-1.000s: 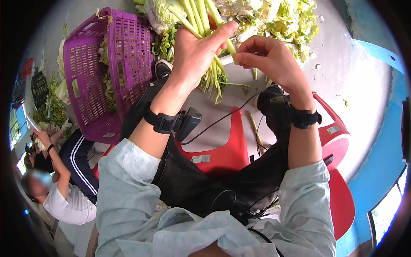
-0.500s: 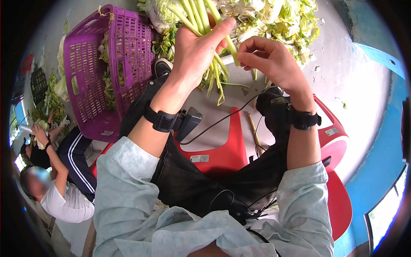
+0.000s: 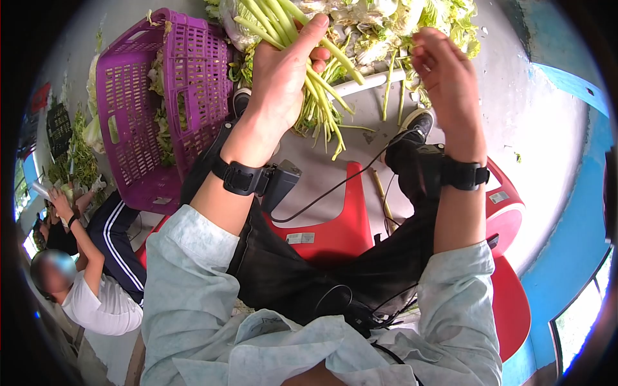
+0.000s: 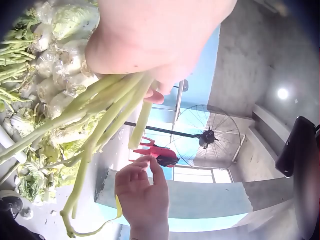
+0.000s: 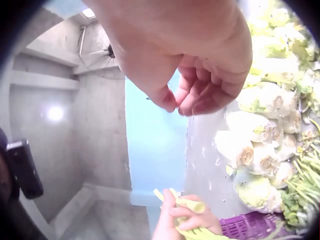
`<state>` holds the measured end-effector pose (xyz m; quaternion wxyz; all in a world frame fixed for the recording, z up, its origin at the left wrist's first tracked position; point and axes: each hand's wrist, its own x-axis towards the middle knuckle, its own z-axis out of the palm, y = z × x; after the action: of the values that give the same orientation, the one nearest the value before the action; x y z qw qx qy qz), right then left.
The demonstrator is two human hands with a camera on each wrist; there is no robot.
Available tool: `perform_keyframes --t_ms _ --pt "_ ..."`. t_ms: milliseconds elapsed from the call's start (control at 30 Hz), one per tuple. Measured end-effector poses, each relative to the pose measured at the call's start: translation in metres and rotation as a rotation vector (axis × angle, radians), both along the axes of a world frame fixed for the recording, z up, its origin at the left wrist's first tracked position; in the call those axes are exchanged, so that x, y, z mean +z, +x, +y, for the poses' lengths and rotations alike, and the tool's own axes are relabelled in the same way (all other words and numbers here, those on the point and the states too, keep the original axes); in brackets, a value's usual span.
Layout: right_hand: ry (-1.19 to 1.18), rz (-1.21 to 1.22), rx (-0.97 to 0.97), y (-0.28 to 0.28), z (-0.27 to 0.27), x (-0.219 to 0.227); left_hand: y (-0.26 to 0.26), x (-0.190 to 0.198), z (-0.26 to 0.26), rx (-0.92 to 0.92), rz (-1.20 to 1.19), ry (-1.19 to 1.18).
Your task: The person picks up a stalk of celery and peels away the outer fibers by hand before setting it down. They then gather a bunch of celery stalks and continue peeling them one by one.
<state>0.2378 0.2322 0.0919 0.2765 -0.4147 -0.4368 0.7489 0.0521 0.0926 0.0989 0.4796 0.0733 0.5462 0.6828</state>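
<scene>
My left hand (image 3: 278, 83) grips a bunch of pale green celery stalks (image 3: 325, 106), thumb laid across them, thin ends hanging down. One thicker stalk (image 4: 141, 125) sticks out beyond the fingers with a cut end. Apart from the bunch, to its right, my right hand (image 3: 452, 96) is raised. In the right wrist view its fingers (image 5: 212, 100) are curled, thumb tip close to the index tip, with nothing visible held. Below that hand, the bunch shows in the left hand (image 5: 197, 222).
Chinese cabbages (image 5: 260, 117) and loose leaves (image 3: 444, 29) lie heaped ahead. A purple crate (image 3: 138, 116) leans at left. Red stools (image 3: 335, 241) stand around my legs, with a cable (image 3: 322, 186) from the left wrist. Another person (image 3: 103, 302) sits at left.
My right hand has left the end of the thicker stalk and moved up and right. The left hand has shifted slightly left with the bunch.
</scene>
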Motion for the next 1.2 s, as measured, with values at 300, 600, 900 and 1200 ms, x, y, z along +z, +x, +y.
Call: perform_keyframes --t_ms 300,600,900,1200 --pt "-0.134 0.248 -0.477 0.042 0.044 -0.008 0.001 0.003 -0.001 -0.015 -0.024 0.012" --pt "-0.061 0.1 -0.513 0.029 0.031 0.001 0.001 -0.003 -0.001 -0.008 0.006 0.006" --pt "0.242 -0.178 0.194 -0.001 -0.007 0.004 0.002 -0.001 0.002 0.0 0.05 0.015" --pt "0.32 -0.298 0.579 -0.016 -0.031 0.01 0.002 0.002 0.002 -0.004 0.081 0.015"
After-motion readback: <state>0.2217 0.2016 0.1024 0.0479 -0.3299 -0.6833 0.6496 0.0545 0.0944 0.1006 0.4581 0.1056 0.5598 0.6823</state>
